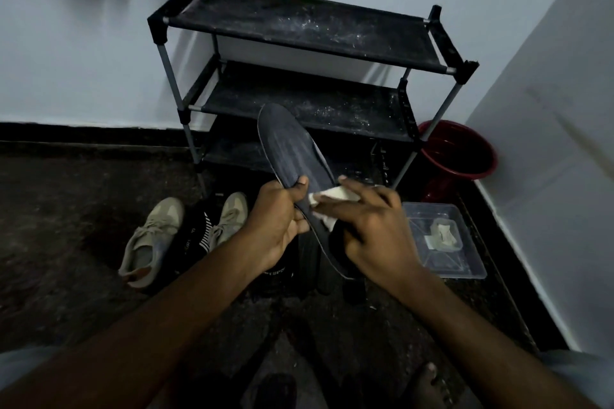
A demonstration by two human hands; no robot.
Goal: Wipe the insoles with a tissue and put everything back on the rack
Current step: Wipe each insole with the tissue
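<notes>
We record the left hand [277, 221] gripping the dark insole [292, 149] by its edge, toe raised before the black shoe rack [299, 76], while the right hand [372, 226] pinches a white tissue [332, 197] against its surface.

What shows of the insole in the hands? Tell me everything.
The insole is dark grey and thin, with a streaked, fabric-like top and a pale edge. It is held tilted, toe end up and away, in front of the rack. The left hand grips its edge near the middle; the right hand holds a white tissue against it.
</notes>
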